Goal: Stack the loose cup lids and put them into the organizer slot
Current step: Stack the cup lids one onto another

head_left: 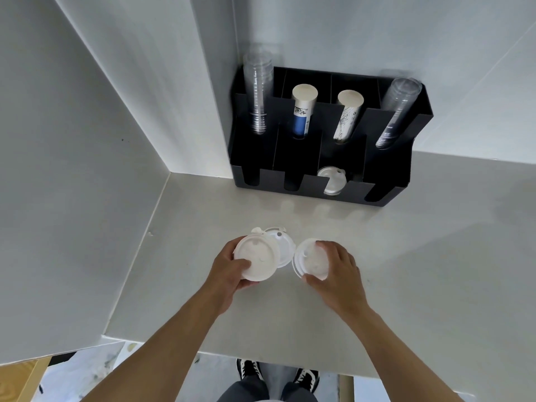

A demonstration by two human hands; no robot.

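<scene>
My left hand [230, 272] grips a white cup lid [256, 258] just above the table. Behind it another white lid [281, 242] lies on the table, partly covered. My right hand [338, 269] holds a small stack of white lids [309, 261] from above, right of the left one and not touching it. The black organizer [385, 166] stands at the back against the wall. Its third front slot from the left holds a white lid [330, 179]; the other front slots look dark inside.
The organizer's rear compartments hold stacks of clear cups [258, 91] at the left, clear cups [396, 111] at the right, and two paper cup stacks [303, 111] between them. A white wall [87, 169] borders the table's left side. The table's near edge [261, 356] is by my feet.
</scene>
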